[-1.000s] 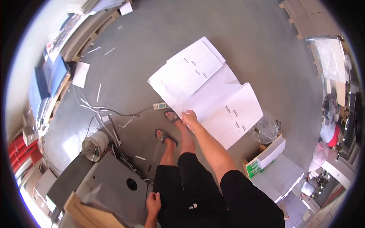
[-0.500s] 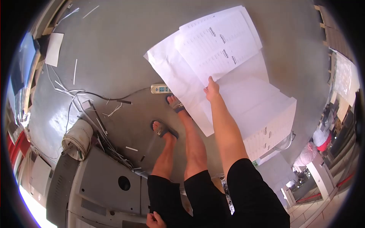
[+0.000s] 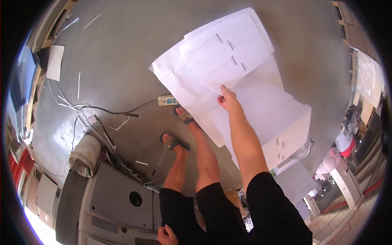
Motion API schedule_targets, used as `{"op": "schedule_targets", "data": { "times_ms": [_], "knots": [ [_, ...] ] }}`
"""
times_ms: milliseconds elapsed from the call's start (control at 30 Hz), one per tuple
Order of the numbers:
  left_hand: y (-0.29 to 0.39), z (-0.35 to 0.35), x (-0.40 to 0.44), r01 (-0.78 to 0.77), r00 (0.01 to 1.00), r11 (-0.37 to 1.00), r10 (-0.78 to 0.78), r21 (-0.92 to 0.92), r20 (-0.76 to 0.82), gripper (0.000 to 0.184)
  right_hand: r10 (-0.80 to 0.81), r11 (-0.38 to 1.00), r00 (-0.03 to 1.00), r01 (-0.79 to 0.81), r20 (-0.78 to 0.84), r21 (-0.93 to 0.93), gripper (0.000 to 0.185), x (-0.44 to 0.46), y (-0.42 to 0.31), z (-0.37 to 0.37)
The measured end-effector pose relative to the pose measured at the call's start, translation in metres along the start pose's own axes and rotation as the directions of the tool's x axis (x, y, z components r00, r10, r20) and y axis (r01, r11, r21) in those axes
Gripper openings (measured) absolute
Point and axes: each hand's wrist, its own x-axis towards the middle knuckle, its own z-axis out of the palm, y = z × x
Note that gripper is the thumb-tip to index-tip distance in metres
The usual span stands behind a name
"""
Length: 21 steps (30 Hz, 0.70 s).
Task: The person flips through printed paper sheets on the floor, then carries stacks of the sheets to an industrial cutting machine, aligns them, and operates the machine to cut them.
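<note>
My right hand (image 3: 227,99) reaches out and pinches the near edge of a large white printed sheet (image 3: 222,51) between thumb and fingers. The word "Weekly" is repeated on the sheet in dark print. Beneath and beside it spread more big white sheets (image 3: 261,106), overlapping and uneven. One at the lower right, a printed sheet (image 3: 281,143), carries the same kind of text. Low in the view, my left hand (image 3: 166,235) is beside my black shorts (image 3: 177,208), with its fingers curled in. Nothing shows in it, though its palm is hidden.
A power strip (image 3: 167,101) and its cable lie on the grey floor by my sandalled feet. At the left are scrap strips, a dirty white bucket (image 3: 85,153) and a grey machine panel (image 3: 118,196). A pinkish bag (image 3: 329,161) is at the right.
The sheets have shifted slightly left in view. My right hand keeps its pinch and sits a little lower. My left hand has hardly moved.
</note>
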Motion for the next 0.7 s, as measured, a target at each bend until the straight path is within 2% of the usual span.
{"op": "schedule_targets", "data": {
  "times_ms": [33,100,133,200,233,300,333,400,433,467,533,600,667,700],
  "knots": [
    [-0.006,0.005,0.0,-0.009,1.0,1.0,0.009,-0.001,0.008,0.041,-0.008,1.0,1.0,0.008,-0.008,0.004,0.035,0.003,-0.005,-0.008],
    [-0.018,0.017,0.001,-0.079,0.989,0.987,0.06,-0.138,-0.136,0.033,0.076,0.975,0.959,-0.129,0.272,0.183,0.024,0.002,-0.021,-0.019],
    [-0.018,0.017,0.0,-0.089,0.988,0.986,0.07,-0.138,-0.14,0.033,0.067,0.974,0.959,-0.123,0.275,0.19,0.024,-0.012,-0.029,-0.021],
    [-0.015,0.012,-0.002,-0.142,0.98,0.982,0.122,-0.124,-0.155,0.032,-0.136,0.967,0.96,0.075,0.245,0.244,0.021,-0.047,-0.051,-0.021],
    [-0.011,0.008,-0.004,-0.167,0.975,0.977,0.143,-0.133,-0.17,0.032,-0.162,0.961,0.953,0.094,0.255,0.259,0.021,-0.078,-0.067,-0.018],
    [-0.001,-0.003,-0.01,-0.175,0.977,0.984,0.176,0.02,-0.118,0.031,-0.394,0.919,0.888,0.377,0.237,0.117,0.035,-0.155,-0.09,-0.019],
    [0.003,-0.009,-0.012,-0.204,0.969,0.979,0.203,0.009,-0.141,0.031,-0.478,0.877,0.844,0.473,0.243,0.084,0.038,-0.19,-0.096,-0.025],
    [0.013,-0.021,-0.019,-0.25,0.959,0.95,0.27,0.189,-0.085,0.027,-0.515,0.855,0.813,0.512,0.271,0.088,0.043,-0.26,-0.103,-0.039],
    [0.023,-0.03,-0.025,-0.274,0.949,0.945,0.296,0.178,-0.108,0.027,-0.503,0.864,0.829,0.491,0.246,0.113,0.046,-0.294,-0.098,-0.048],
    [0.041,-0.04,-0.03,-0.358,0.928,0.931,0.363,0.063,-0.089,0.024,-0.49,0.871,0.842,0.471,0.224,0.137,0.048,-0.327,-0.093,-0.059],
    [0.076,-0.054,-0.037,-0.479,0.878,0.859,0.475,-0.181,-0.066,0.026,-0.484,0.875,0.811,0.461,0.327,0.151,0.051,-0.397,-0.074,-0.092],
    [0.111,-0.064,-0.033,-0.317,0.876,0.734,0.469,-0.601,0.11,0.034,-0.42,0.907,0.855,0.407,0.304,0.108,0.043,-0.501,-0.061,-0.118],
    [0.155,-0.095,-0.047,-0.147,0.87,0.541,0.469,-0.828,0.152,0.057,-0.374,0.927,0.803,0.332,0.463,0.174,0.037,-0.552,-0.025,-0.153],
    [0.177,-0.119,-0.066,0.087,0.874,0.31,0.433,-0.947,0.222,0.067,-0.345,0.939,0.775,0.283,0.529,0.198,0.034,-0.578,-0.005,-0.169]
  ]
}}
